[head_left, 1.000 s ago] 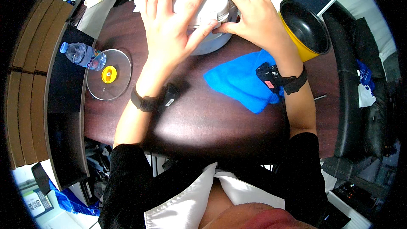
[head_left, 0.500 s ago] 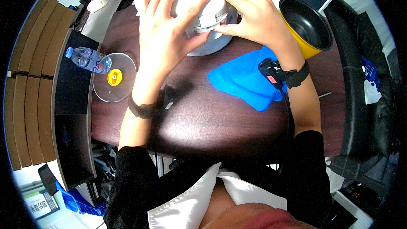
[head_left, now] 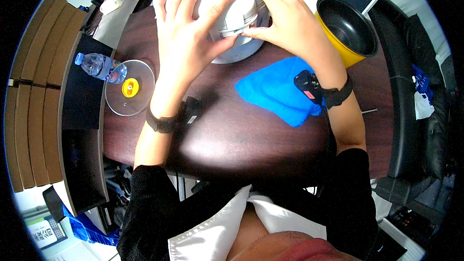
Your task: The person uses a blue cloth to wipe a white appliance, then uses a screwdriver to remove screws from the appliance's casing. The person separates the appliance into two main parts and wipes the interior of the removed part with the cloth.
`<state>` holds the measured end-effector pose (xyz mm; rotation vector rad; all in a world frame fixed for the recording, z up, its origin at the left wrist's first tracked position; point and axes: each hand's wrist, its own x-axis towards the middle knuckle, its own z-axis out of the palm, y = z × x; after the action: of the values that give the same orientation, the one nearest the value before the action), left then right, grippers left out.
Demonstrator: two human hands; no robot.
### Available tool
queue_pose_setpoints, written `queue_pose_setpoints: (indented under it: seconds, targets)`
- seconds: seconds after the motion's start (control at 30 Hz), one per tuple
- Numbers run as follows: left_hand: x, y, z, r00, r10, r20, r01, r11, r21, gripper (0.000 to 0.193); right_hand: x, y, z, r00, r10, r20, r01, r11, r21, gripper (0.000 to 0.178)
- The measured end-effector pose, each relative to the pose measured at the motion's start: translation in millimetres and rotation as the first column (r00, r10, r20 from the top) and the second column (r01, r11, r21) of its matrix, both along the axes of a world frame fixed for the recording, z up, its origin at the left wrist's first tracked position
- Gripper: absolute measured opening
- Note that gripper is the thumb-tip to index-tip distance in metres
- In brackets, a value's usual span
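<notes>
A white rounded kitchen appliance [head_left: 241,12] stands at the far middle of the table, its top cut off by the upper edge of the picture. Spread over the left part of its lid is my left hand [head_left: 191,26], thumb pressed at the front rim. My right hand [head_left: 285,17] curves round the right side, its thumb at the same rim, near a small latch-like piece. Both hands grip the lid area; whether the lid is fastened I cannot tell. Beneath my right wrist lies a blue cloth [head_left: 270,89].
A yellow pot [head_left: 348,31] with a black inside stands tilted at the right. On the left are a glass lid with a yellow knob [head_left: 130,88] and a water bottle [head_left: 96,64]. Cardboard boxes [head_left: 36,77] line the left; a black sofa [head_left: 411,92] borders the right.
My right hand's fingers have bent a little more over the lid and its wrist has shifted slightly. The left hand stays nearly in place.
</notes>
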<state>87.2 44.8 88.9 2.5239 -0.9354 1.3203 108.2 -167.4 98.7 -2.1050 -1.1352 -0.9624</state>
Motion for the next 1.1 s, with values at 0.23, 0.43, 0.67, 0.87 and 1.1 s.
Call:
queue_pose_setpoints:
  seconds: [0.23, 0.43, 0.67, 0.87, 1.1]
  targets:
    - [-1.2, 4.8, 5.2, 0.995, -0.05, -0.084, 0.048, 0.998, -0.036, 0.086, -22.5, 3.2, -27.2, 0.795, -0.241, -0.557, 0.223, 0.969, -0.102, 0.055]
    - [-0.3, 4.3, 3.3, 0.995, -0.045, -0.086, 0.042, 0.998, -0.041, 0.086, -20.2, 7.7, -31.3, 0.834, -0.122, -0.538, 0.183, 0.981, 0.062, 0.051]
    - [-1.1, 3.1, 2.2, 0.996, -0.042, -0.083, 0.037, 0.998, -0.055, 0.086, -18.7, 5.1, -24.8, 0.794, -0.156, -0.588, 0.204, 0.979, 0.015, 0.05]
    - [-3.6, 4.0, 5.2, 0.992, -0.05, -0.115, 0.045, 0.998, -0.049, 0.087, -21.3, 4.7, -22.3, 0.82, -0.146, -0.554, 0.2, 0.979, 0.038, 0.049]
    - [-4.4, 2.6, 7.0, 0.989, -0.046, -0.139, 0.042, 0.999, -0.029, 0.086, -24.1, 5.9, -21.9, 0.855, -0.208, -0.475, 0.25, 0.968, 0.025, 0.047]
